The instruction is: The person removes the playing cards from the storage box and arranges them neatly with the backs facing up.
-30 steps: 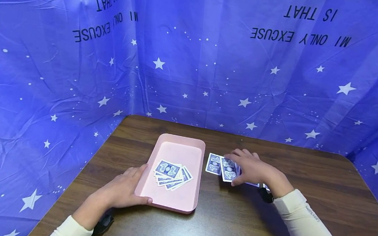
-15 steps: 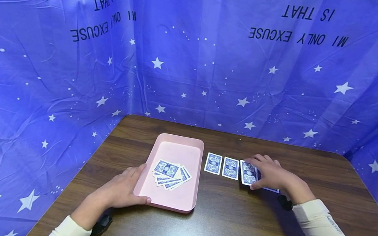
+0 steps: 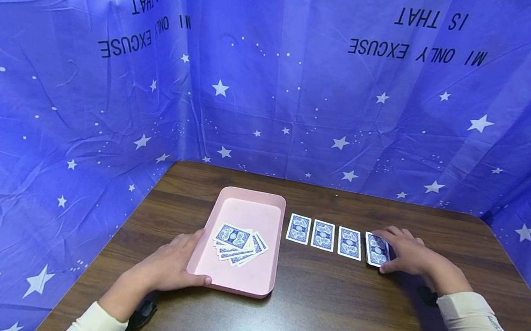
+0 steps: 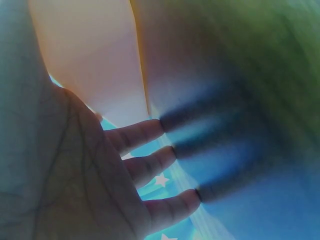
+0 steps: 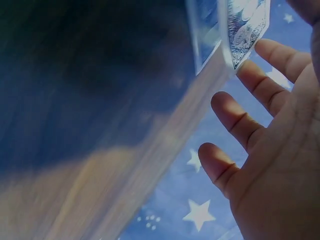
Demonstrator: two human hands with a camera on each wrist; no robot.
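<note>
My right hand [image 3: 409, 253] pinches a blue-backed playing card [image 3: 377, 249] by its far and near edges, thumb on the near side. In the right wrist view the fingertips meet the corner of this card [image 5: 245, 30], face down. To its left, face-down playing cards lie in a row on the table: a first [image 3: 299, 228], a second [image 3: 323, 236] and a third [image 3: 350, 243]. My left hand [image 3: 167, 266] rests against the left side of a pink tray [image 3: 243, 194], thumb along its near edge. In the left wrist view its fingers [image 4: 165, 209] extend straight, tips down at the table.
Inside the tray lies a fanned pile of blue-backed cards [image 3: 235, 236]. The tray and the row of cards stand on a dark wooden table [image 3: 318, 311]. A blue cloth [image 3: 292, 93] with white stars hangs behind and beside the table.
My right hand has moved right along the row, leaving cards face down and spaced apart behind it. It holds fewer cards than before. The left hand and the tray have stayed put.
</note>
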